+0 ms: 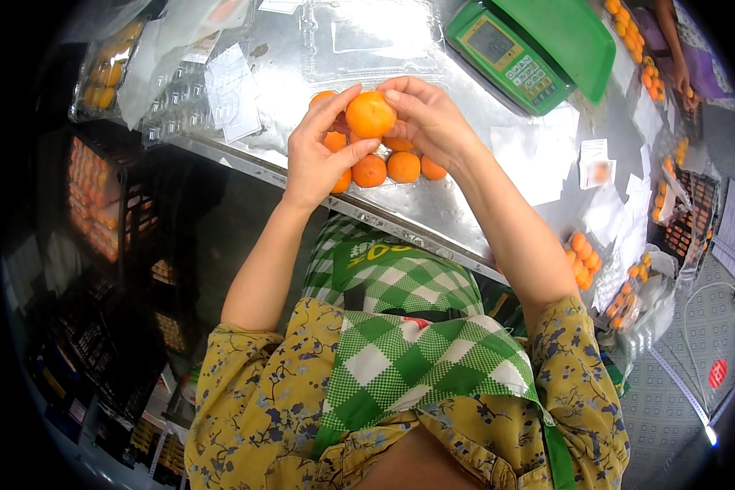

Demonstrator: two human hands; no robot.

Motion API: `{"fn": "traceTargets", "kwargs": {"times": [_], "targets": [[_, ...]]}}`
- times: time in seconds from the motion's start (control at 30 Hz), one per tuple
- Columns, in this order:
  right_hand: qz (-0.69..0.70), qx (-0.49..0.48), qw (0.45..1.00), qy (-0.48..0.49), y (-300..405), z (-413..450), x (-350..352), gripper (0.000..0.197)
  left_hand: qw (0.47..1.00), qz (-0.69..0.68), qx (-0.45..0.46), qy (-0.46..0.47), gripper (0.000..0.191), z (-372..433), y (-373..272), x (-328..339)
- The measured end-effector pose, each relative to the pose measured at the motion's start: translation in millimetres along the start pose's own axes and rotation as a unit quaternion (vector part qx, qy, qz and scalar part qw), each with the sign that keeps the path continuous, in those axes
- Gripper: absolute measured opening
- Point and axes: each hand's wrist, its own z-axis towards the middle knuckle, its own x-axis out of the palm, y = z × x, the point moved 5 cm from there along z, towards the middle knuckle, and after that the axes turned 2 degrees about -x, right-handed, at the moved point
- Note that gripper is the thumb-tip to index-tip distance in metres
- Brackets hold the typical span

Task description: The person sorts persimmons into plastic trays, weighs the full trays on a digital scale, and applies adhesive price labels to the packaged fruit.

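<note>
An orange persimmon-like fruit [370, 114] is held up between the fingers of my left hand [326, 147] and my right hand [427, 119]. Both thumbs and fingertips touch it. Beneath my hands, more of the same fruit [369, 171] sit in rows in what looks like a clear plastic tray near the front edge of the metal table [453, 211]. My hands hide part of these rows. Just beyond lies a clear plastic clamshell piece [370, 43] on the tabletop.
A green digital scale [508, 52] stands at the back right. Clear plastic packs [177, 101] and paper slips [233, 92] lie at the left, a filled fruit pack [105, 76] farther left. Fruit groups [583, 260] line the right side. A dark crate [122, 202] stands below left. Another person's arm [674, 43] is at the upper right.
</note>
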Motion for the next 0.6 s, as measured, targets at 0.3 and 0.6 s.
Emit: {"fn": "traceTargets", "kwargs": {"times": [0.3, 0.6], "targets": [[0.063, 0.055, 0.996, 0.009, -14.4, -11.6, 9.5, 0.028, 0.982, 0.164, 0.073, -0.058, 0.052, -5.0, -25.1, 3.5], [-0.065, 0.09, 0.992, -0.063, -9.9, -21.9, 3.6, 0.025, 0.946, -0.254, -0.2, 0.02, 0.04, -7.2, 21.3, 8.9]]}}
